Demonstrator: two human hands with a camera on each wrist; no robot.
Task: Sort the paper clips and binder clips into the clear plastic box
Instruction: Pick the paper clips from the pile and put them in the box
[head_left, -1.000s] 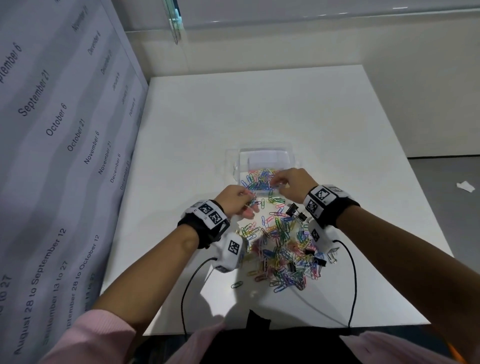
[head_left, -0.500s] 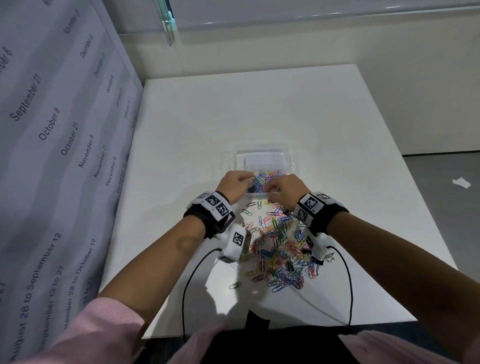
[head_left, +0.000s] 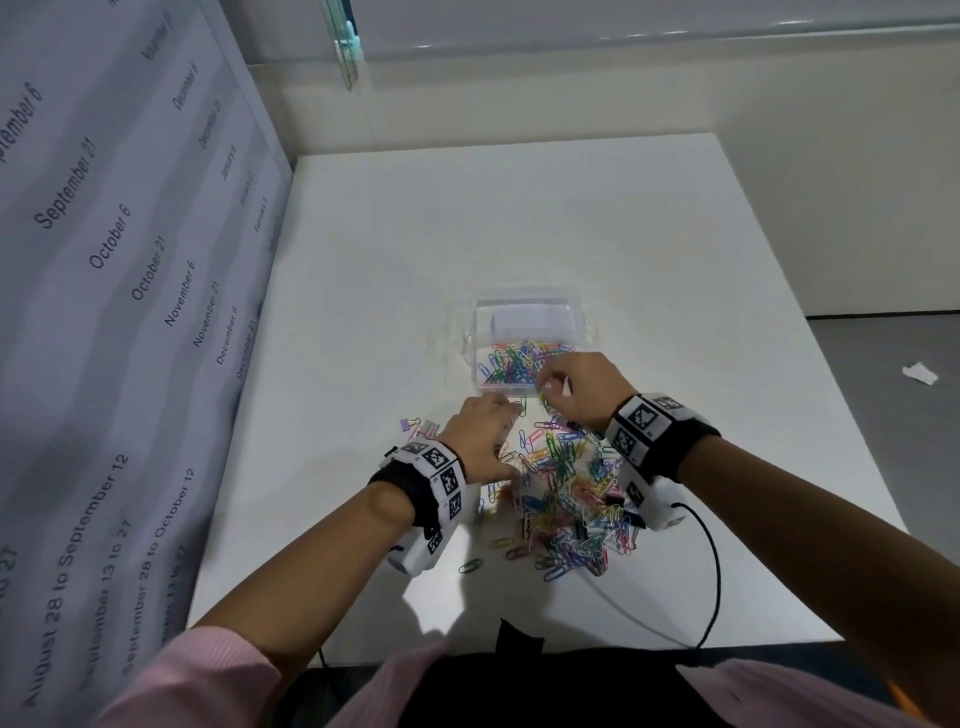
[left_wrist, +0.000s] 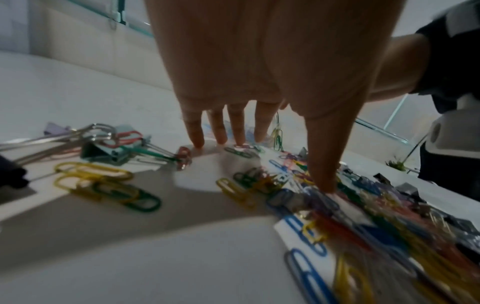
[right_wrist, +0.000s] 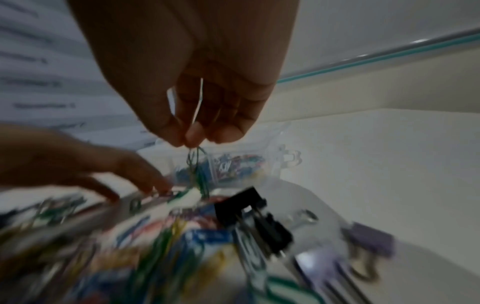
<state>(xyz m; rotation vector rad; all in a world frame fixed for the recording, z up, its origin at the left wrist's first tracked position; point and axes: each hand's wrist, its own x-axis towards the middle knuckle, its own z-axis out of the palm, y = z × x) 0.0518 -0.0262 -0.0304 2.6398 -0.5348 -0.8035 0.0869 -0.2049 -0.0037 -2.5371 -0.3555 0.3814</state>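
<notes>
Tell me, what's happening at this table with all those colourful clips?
A person is sorting clips by hand. The right hand pinches a few green paper clips near the clear plastic box, which already holds many paper clips. The left hand has its fingers spread down onto the loose pile of clips on the white table. A few pastel binder clips lie apart, left of the pile.

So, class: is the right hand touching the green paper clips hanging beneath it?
Touching. The right wrist view shows the right hand pinching the green paper clips between thumb and fingertips, so they dangle from the pinch.
</notes>
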